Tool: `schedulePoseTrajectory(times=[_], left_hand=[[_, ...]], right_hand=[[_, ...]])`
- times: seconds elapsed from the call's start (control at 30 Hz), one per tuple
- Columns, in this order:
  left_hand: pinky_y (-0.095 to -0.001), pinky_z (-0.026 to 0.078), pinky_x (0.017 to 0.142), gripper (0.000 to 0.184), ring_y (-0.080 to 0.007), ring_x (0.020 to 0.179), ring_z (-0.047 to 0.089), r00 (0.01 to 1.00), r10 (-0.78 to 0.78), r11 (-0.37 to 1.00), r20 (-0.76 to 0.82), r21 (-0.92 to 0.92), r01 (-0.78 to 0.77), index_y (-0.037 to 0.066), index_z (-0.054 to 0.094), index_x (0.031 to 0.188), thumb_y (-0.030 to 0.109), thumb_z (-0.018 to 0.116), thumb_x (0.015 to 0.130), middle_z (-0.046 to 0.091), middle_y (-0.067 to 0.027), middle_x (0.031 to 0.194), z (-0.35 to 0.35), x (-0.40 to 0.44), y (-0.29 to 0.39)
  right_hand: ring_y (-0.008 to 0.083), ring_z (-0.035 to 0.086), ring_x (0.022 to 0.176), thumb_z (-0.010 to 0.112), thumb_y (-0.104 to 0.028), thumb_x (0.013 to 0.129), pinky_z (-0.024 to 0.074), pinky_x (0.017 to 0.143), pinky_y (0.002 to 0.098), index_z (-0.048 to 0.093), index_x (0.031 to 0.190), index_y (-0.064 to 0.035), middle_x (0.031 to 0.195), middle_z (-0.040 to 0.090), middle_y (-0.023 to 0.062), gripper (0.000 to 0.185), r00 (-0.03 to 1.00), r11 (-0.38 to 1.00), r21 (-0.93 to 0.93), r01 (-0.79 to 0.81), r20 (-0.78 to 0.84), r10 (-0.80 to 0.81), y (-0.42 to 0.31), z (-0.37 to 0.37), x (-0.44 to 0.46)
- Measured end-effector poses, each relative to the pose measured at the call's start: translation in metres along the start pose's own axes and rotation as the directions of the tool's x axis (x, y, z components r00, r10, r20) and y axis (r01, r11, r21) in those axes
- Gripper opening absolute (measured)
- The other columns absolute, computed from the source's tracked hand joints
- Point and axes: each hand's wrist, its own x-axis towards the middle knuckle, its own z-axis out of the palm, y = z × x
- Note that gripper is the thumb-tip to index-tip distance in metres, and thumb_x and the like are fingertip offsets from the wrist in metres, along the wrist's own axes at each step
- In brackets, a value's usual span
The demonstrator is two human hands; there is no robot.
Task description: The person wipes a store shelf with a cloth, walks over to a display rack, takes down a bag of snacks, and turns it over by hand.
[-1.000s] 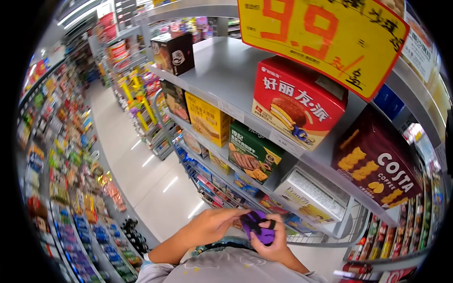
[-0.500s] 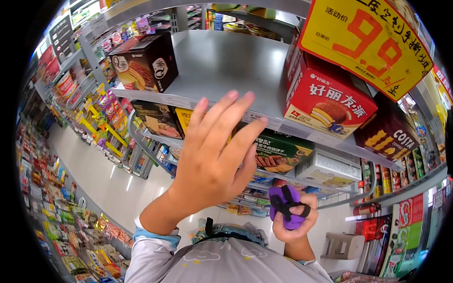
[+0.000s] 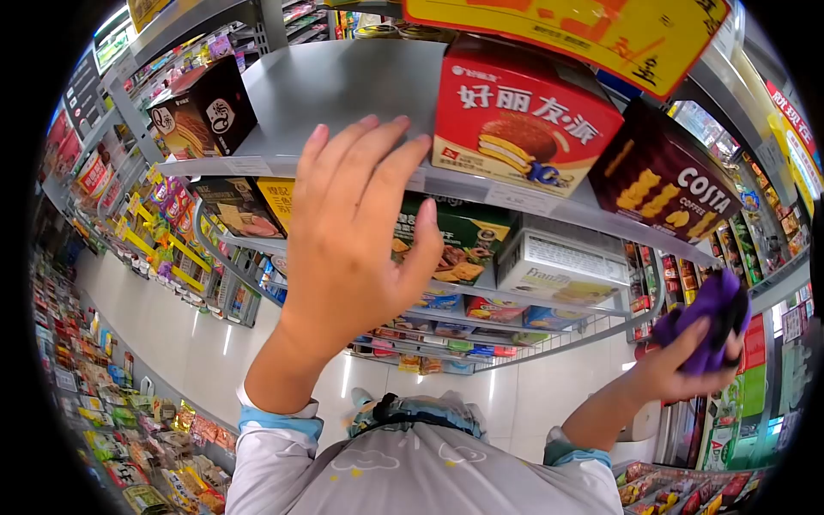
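My left hand (image 3: 348, 236) is raised before the upper shelf (image 3: 339, 81), fingers spread and holding nothing. Just right of its fingertips stands a red box of chocolate pies (image 3: 528, 120). Further left on the same shelf is a dark brown snack box (image 3: 210, 112). My right hand (image 3: 678, 356), out at the right, is closed around a soft purple bundle with black straps (image 3: 708, 322); its exact kind is unclear. Above that hand, a dark COSTA box (image 3: 669, 176) sits at the shelf's right end.
A yellow price sign (image 3: 584, 30) hangs over the red box. The lower tier holds a green biscuit box (image 3: 459, 249) and a white box (image 3: 562, 262). Snack racks (image 3: 129, 421) line the left side, beyond the tiled floor (image 3: 159, 305). A curved metal rail rings the shelves.
My right hand has swung out to the right and up with the purple bundle. My left hand stays spread, slightly further left in view. The shelf and boxes have shifted left as the view turned.
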Motion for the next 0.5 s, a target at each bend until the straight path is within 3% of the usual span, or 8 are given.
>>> schedulePoseTrajectory(times=[0.07,0.1,0.17,0.3,0.37,0.5], left_hand=[[-0.0521,0.032,0.111,0.044,-0.0355,0.122,0.054,1.000,-0.005,1.000,-0.027,0.013,0.005,0.002,0.059,0.124,0.010,0.064,0.081,0.061,-0.0152,0.127,0.005,0.001,0.003],[-0.0513,0.034,0.110,0.041,-0.0356,0.119,0.055,0.998,-0.009,0.999,-0.055,0.031,0.011,0.002,0.059,0.122,0.010,0.064,0.082,0.062,-0.0152,0.124,0.007,0.001,0.004],[-0.0496,0.036,0.106,0.038,-0.0354,0.115,0.056,0.998,-0.002,0.999,-0.055,0.041,0.005,0.002,0.060,0.118,0.011,0.065,0.082,0.063,-0.0147,0.120,0.007,0.000,0.004],[-0.0448,0.040,0.096,0.030,-0.0343,0.104,0.057,0.998,0.015,0.999,-0.069,0.050,-0.012,0.002,0.060,0.109,0.012,0.066,0.082,0.065,-0.0128,0.110,0.007,0.002,0.003],[-0.0440,0.039,0.095,0.029,-0.0340,0.103,0.057,0.998,0.014,0.998,-0.067,0.055,-0.010,0.002,0.060,0.108,0.012,0.067,0.082,0.065,-0.0125,0.109,0.006,0.002,0.005],[-0.0434,0.038,0.094,0.028,-0.0333,0.100,0.056,0.998,-0.003,0.999,-0.063,0.050,0.006,0.002,0.060,0.106,0.013,0.067,0.082,0.064,-0.0121,0.107,0.005,0.003,0.005]], right_hand=[[0.0265,0.053,0.121,0.067,-0.003,0.093,0.0418,0.106,0.0392,0.050,0.122,-0.0008,0.127,0.052,0.0144,0.034,0.996,0.992,0.101,-0.078,0.058,0.073,0.006,0.015,0.023],[0.0238,0.056,0.117,0.064,-0.003,0.095,0.0447,0.102,0.0359,0.053,0.123,0.0002,0.127,0.055,0.0142,0.031,0.990,0.995,0.002,-0.098,0.104,0.097,0.016,0.016,0.027],[0.0191,0.060,0.110,0.058,0.000,0.095,0.0479,0.095,0.0311,0.057,0.124,0.0016,0.124,0.060,0.0141,0.029,0.933,0.977,-0.015,-0.214,0.292,0.209,0.020,0.015,0.038],[0.0158,0.063,0.101,0.051,0.004,0.093,0.0499,0.090,0.0280,0.058,0.126,0.0022,0.118,0.064,0.0115,0.034,0.909,0.970,-0.002,-0.242,0.349,0.228,0.027,0.011,0.050],[0.0144,0.063,0.098,0.051,0.004,0.090,0.0502,0.087,0.0270,0.060,0.125,0.0017,0.118,0.064,0.0093,0.036,0.918,0.983,0.026,-0.180,0.363,0.159,0.025,0.013,0.056],[0.0135,0.063,0.095,0.053,0.001,0.089,0.0500,0.085,0.0264,0.061,0.124,0.0013,0.115,0.066,0.0079,0.035,0.908,0.982,-0.009,-0.191,0.379,0.180,0.028,0.014,0.057]])
